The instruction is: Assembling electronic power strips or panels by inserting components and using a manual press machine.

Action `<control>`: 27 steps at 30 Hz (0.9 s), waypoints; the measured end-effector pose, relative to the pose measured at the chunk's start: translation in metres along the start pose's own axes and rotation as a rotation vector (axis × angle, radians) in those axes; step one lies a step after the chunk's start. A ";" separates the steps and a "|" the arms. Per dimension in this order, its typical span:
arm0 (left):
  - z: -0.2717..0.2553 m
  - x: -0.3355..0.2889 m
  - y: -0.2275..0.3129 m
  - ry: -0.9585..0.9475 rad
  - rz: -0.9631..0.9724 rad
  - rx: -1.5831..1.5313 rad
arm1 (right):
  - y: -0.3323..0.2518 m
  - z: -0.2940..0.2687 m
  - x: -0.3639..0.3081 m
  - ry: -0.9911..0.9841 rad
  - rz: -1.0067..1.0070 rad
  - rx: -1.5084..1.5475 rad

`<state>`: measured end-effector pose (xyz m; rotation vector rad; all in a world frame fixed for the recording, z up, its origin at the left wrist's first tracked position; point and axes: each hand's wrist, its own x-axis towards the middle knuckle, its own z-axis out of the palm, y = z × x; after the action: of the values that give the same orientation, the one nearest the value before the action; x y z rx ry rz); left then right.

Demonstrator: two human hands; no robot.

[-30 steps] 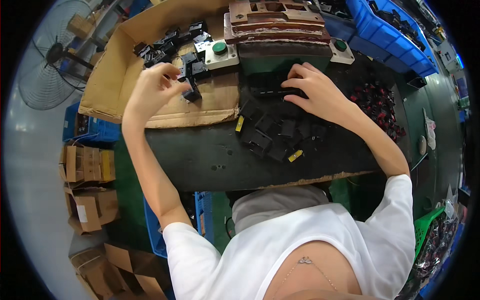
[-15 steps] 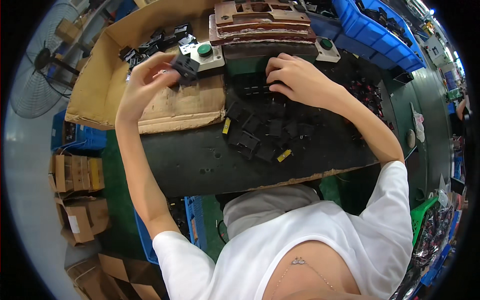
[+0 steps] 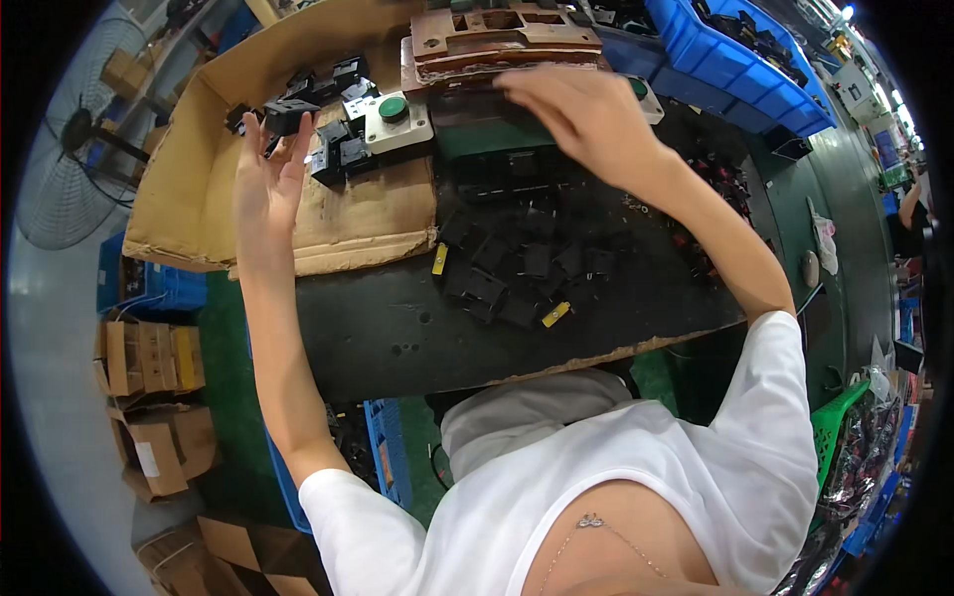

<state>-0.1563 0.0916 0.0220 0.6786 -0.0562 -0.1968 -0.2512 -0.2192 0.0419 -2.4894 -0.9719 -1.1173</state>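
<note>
My left hand [image 3: 270, 189] is over the cardboard box, fingers apart. A black plastic housing [image 3: 288, 116] sits just beyond its fingertips; nothing is gripped. More black housings [image 3: 343, 157] lie in the box beside a white switch box with a green push button [image 3: 394, 109]. My right hand [image 3: 596, 124] is stretched out flat in front of the stacked brown fixture block [image 3: 502, 42], partly covering the dark front below it. Nothing shows in its fingers. On the dark table, a pile of black housings [image 3: 537, 260] lies between my forearms, with two small yellow pieces [image 3: 556, 315] at its edges.
The cardboard box [image 3: 189, 194] takes up the table's left side. A second green button [image 3: 638, 89] is right of the fixture. Blue crates [image 3: 735, 70] of black parts stand back right, small dark-red parts [image 3: 717, 189] lie at right. A fan [image 3: 75, 134] stands far left.
My left hand has moved left over the box and let go of the black housing it was holding. The right hand has risen from the table toward the fixture, its fingers straightening.
</note>
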 end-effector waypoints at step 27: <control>-0.011 0.003 0.009 -0.248 -0.169 0.053 | 0.068 -0.072 -0.042 -0.051 0.434 0.121</control>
<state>-0.1508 0.1042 0.0190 0.7091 -0.2434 -0.4427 -0.2682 -0.3234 0.0628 -2.4717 -0.4557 -0.8340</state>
